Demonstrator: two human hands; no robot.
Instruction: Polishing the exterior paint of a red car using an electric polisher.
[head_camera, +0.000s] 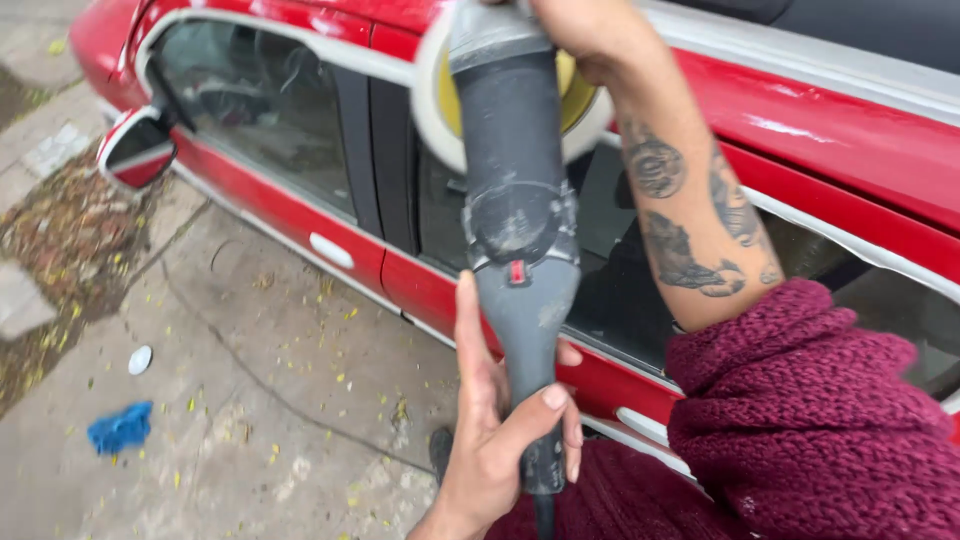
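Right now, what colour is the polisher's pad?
The pad is white with a yellow backing, on the grey polisher; head view shows it best.

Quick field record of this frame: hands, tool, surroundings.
left hand: wrapped around the rear handle of the grey polisher
right hand: on the polisher's head end, mostly cut off by the frame
polishing pad: white and yellow, up by the red car near the top of its window
ground: blue cloth and small white disc on the pavement
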